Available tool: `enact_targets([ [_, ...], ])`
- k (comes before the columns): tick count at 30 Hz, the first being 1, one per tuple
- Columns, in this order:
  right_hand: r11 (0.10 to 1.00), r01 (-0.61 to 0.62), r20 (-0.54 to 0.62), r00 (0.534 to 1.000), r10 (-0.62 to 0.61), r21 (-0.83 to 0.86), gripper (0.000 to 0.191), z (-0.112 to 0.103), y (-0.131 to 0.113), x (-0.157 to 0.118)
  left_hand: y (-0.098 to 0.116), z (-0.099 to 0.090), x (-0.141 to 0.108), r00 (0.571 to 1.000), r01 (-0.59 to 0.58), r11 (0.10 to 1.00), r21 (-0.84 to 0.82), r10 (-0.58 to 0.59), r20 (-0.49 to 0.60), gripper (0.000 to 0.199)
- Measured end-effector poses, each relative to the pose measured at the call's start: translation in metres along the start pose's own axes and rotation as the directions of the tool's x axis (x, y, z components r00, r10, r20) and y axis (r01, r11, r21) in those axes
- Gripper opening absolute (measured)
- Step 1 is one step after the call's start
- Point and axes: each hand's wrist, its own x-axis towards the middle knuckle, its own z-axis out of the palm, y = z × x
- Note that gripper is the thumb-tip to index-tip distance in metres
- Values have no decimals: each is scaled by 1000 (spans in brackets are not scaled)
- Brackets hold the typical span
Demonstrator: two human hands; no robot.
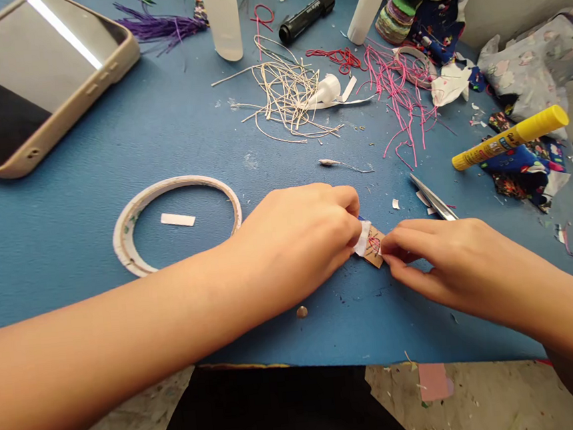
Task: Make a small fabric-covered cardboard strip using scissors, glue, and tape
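A small piece of brown card [373,255] with dark marks and a pink-red thread on it lies on the blue table between my hands. My left hand [318,229] is closed on the white scrap [363,238] at the card's left end; its fingertips are partly hidden. From the right, my right hand [430,256] pinches at the card's right edge, thumb and forefinger together, and what is between them is too small to make out. Metal scissors [433,197] lie just beyond my right hand, partly covered by it.
A roll of tape [123,239] lies left of my hands, a white strip [178,219] inside its ring. A phone [38,76] is at the far left. Behind are cream strings [286,98], pink strings [395,81], a black marker [306,16], a yellow glue stick [510,136] and fabric scraps [529,66].
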Motion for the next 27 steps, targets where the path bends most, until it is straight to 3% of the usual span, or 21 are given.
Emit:
enact_targets([
  [6,989,55,-45,997,-62,-140,16,4,-1,2,1,0,0,1000,14,1000,-3,-14,22,23],
  [17,998,-30,30,999,29,58,13,1,3,0,1,0,-2,1000,4,1000,-6,-4,10,20],
  [27,1000,-9,52,999,8,29,17,5,6,4,0,2,-2,1000,4,1000,-9,-3,18,19],
])
